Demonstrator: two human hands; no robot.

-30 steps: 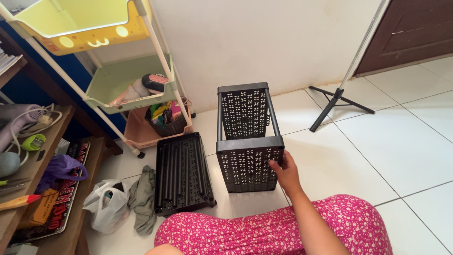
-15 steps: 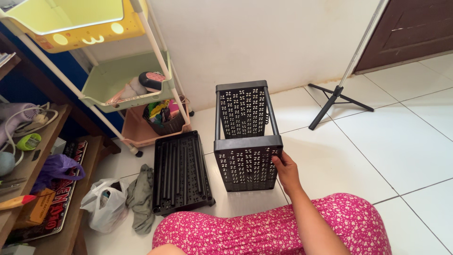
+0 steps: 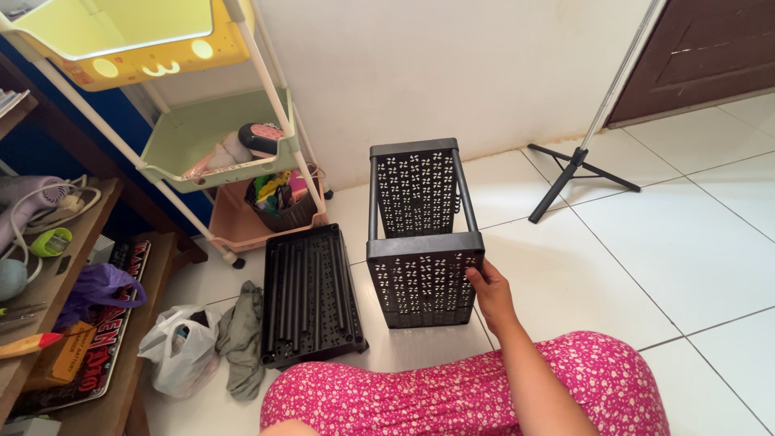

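White floor tiles (image 3: 662, 242) and a plain cream wall (image 3: 452, 73), that's where I'm sitting, pink flowered dress (image 3: 452, 396) over my knees at the bottom of the view. Right in front of me is the black rack (image 3: 421, 234), two perforated shelves joined by poles, lying tipped over on the tiles so the shelves stand on edge, one near me and one closer to the wall. My right hand (image 3: 490, 295) is on the right edge of the near shelf, fingers curled round the corner with the thumb on my side, so a loose grip on it rather than a flat palm. My left hand isn't in view. Just left of the rack, not touching it, a third black shelf (image 3: 311, 295) lies flat on the floor with a row of black poles (image 3: 303, 282) resting in it. Further left there's a grey rag (image 3: 242, 339) and a white plastic bag (image 3: 179, 347) side by side. Behind those stands a trolley (image 3: 242, 105) with yellow, green and pink trays, odds and ends in the lower two. A wooden shelf unit (image 3: 56, 282) runs along the far left with cables and a purple bag (image 3: 101, 287) on it. Off to the right, well apart from everything, a tripod (image 3: 575, 165) stands near a brown door (image 3: 702, 56).
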